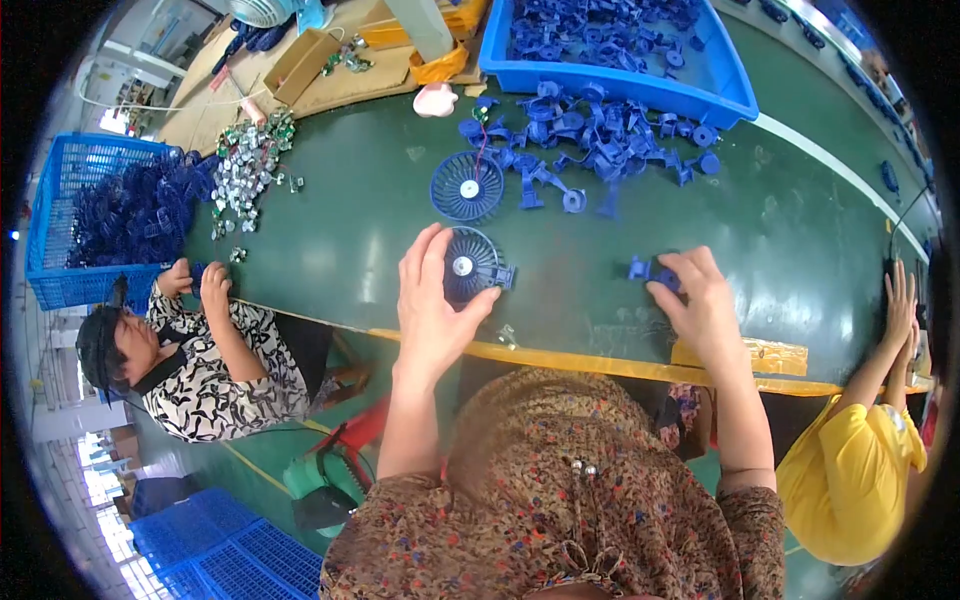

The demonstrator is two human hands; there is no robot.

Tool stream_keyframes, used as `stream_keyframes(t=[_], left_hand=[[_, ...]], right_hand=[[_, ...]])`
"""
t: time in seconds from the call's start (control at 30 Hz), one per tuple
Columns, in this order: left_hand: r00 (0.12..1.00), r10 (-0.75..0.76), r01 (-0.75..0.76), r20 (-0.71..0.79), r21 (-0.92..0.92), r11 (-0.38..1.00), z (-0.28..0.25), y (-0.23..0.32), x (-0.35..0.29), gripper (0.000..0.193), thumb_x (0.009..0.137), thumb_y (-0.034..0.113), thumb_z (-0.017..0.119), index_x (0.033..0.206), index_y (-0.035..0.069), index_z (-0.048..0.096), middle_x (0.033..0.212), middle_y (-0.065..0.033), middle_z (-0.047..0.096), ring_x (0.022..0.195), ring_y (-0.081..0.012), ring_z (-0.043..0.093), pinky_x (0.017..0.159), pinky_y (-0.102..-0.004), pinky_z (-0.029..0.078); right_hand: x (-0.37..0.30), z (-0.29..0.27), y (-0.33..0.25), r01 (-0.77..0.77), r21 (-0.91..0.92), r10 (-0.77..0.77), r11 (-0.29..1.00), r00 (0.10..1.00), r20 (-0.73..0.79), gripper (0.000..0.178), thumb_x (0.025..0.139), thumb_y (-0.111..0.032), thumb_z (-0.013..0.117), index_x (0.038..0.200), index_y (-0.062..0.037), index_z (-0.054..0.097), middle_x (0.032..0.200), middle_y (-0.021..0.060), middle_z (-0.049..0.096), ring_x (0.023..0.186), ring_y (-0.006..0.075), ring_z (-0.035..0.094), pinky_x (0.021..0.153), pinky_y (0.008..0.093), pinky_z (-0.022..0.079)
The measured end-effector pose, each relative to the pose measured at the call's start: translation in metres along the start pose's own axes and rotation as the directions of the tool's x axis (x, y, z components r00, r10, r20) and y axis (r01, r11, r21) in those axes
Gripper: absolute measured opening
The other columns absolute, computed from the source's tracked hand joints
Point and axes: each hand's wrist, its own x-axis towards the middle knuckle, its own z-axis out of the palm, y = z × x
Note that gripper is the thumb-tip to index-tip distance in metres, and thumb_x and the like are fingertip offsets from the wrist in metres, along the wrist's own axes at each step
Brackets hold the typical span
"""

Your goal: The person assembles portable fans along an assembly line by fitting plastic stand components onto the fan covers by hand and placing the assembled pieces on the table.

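Observation:
My left hand [430, 305] curls round the rim of a round blue fan grille [479, 252] lying on the green table. A silver hub sits at its middle, and a small blue clip-like piece [507, 276] sticks out at its right edge. Farther right, my right hand [704, 300] pinches a small blue plastic bracket [640, 267], partly hidden by the fingers. Just beyond the held grille lies a second blue fan grille [450, 190] with a silver centre. A red wire runs from it to a small green circuit board [481, 115].
Loose blue brackets [610, 140] are heaped before a blue tray [620, 85] of similar parts. Small motors [240, 170] lie at left, near a blue basket [60, 240] of grilles. One co-worker [230, 370] sits left, another in yellow [850, 480] right. Yellow tape [560, 358] lines the table edge.

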Motion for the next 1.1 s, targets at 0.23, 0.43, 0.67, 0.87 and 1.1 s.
stream_keyframes(t=[0.23,0.43,0.67,0.87,1.1], left_hand=[[0.909,0.306,-0.243,0.282,-0.237,0.941,0.008,0.022,0.006,0.084,0.067,0.013,0.086,0.143,0.007,0.052,0.150,-0.0180,0.051,0.139,-0.0392,0.048,0.116,-0.0472,0.041],[0.796,0.478,-0.368,0.370,-0.332,0.869,0.021,0.041,0.022,0.092,0.068,0.005,0.081,0.152,0.009,0.044,0.158,-0.0174,0.042,0.145,-0.0404,0.041,0.121,-0.0489,0.035],[0.909,0.244,-0.198,0.338,-0.164,0.966,0.011,0.025,0.003,0.085,0.074,0.007,0.081,0.150,0.003,0.044,0.144,-0.0202,0.054,0.136,-0.0408,0.049,0.114,-0.0487,0.039],[0.941,0.194,-0.226,0.278,0.087,0.970,0.021,0.048,-0.009,0.098,0.070,0.038,0.091,0.148,0.002,0.045,0.126,-0.0195,0.060,0.117,-0.0393,0.056,0.102,-0.0485,0.041],[0.948,0.121,-0.133,0.293,0.022,0.991,0.015,0.035,0.000,0.054,0.079,0.019,0.082,0.129,0.008,0.065,0.090,-0.0032,0.071,0.098,-0.0266,0.064,0.094,-0.0430,0.043]], right_hand=[[-0.001,-0.009,-0.004,-0.180,-0.019,0.180,0.984,0.984,0.003,0.034,0.081,-0.006,0.082,0.113,-0.0009,0.070,0.100,0.0137,0.064,0.073,0.0261,0.065,0.066,0.0377,0.054],[0.003,-0.009,-0.005,-0.204,-0.009,0.204,0.979,0.979,0.002,0.036,0.079,-0.004,0.082,0.113,0.0008,0.071,0.097,0.0144,0.064,0.070,0.0253,0.066,0.066,0.0369,0.054],[-0.001,-0.006,-0.004,-0.224,-0.001,0.224,0.975,0.975,-0.016,0.036,0.079,-0.004,0.083,0.112,0.0014,0.071,0.098,0.0145,0.064,0.070,0.0246,0.066,0.067,0.0368,0.055],[0.001,-0.007,-0.003,-0.250,-0.008,0.250,0.968,0.968,0.000,0.037,0.079,-0.006,0.083,0.113,-0.0002,0.071,0.100,0.0139,0.065,0.071,0.0245,0.066,0.068,0.0364,0.055],[-0.001,-0.005,-0.005,-0.244,-0.015,0.244,0.970,0.970,-0.017,0.036,0.080,-0.006,0.083,0.114,-0.0001,0.071,0.103,0.0150,0.066,0.075,0.0261,0.069,0.070,0.0369,0.056]])
